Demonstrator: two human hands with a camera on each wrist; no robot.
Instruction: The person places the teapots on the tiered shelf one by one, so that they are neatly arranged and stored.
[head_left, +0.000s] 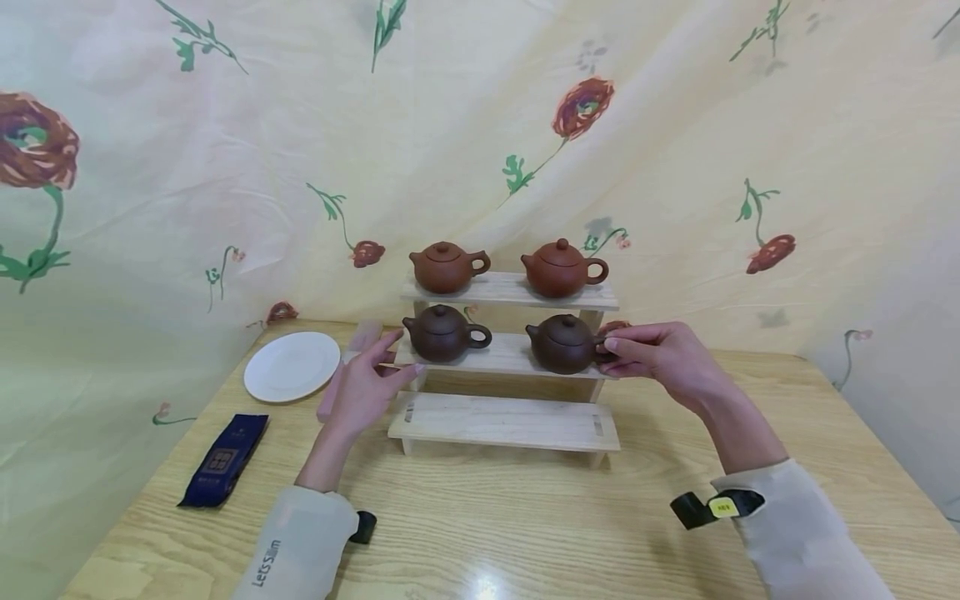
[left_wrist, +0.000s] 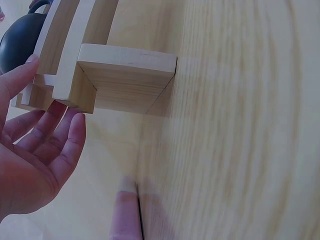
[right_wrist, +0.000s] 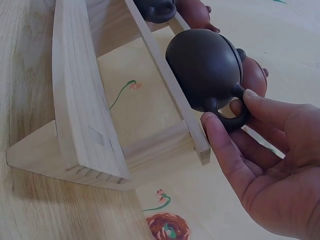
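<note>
A dark brown teapot sits at the right end of the middle shelf, its spout toward the left. My right hand pinches its looped handle between thumb and fingers. Another dark teapot stands at the left of that shelf. Close beside it, my left hand spreads thumb and loosely bent fingers around the left end of the wooden rack, with the thumb tip by the shelf's front edge. Two reddish-brown teapots stand on the top shelf.
The rack's lowest step faces me. To the left on the wooden table are a white plate, a dark blue packet and a long pinkish bar. A flowered cloth hangs right behind the rack.
</note>
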